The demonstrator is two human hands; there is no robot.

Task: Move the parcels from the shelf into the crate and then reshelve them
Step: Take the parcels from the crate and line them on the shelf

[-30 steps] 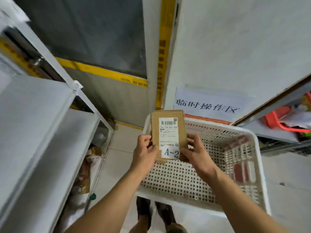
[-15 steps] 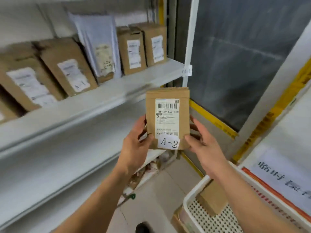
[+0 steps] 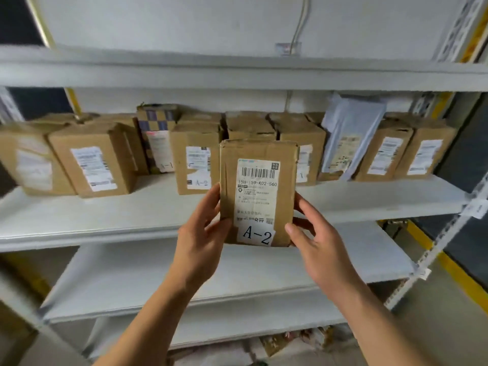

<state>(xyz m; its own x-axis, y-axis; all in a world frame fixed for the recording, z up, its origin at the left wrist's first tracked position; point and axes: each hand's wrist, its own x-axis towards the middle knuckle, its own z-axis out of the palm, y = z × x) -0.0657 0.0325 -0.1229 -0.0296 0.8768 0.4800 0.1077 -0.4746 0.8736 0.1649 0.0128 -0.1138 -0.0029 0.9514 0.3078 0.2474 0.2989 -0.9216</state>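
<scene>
I hold a small brown cardboard parcel upright in front of the shelf, its white label marked A-2 facing me. My left hand grips its left edge and my right hand grips its lower right edge. Behind it, the white middle shelf carries a row of several upright brown parcels, among them one marked A-2, a checkered one marked A-1 and a grey mailer bag. The crate is out of view.
A bare white shelf board lies below the held parcel, and an upper shelf runs above the row. The rack's perforated right post slants down at the right. Yellow floor tape runs beyond it.
My view has swung left from the crate to face the shelf squarely. Both hands have carried the A-2 parcel up in front of the middle shelf's row.
</scene>
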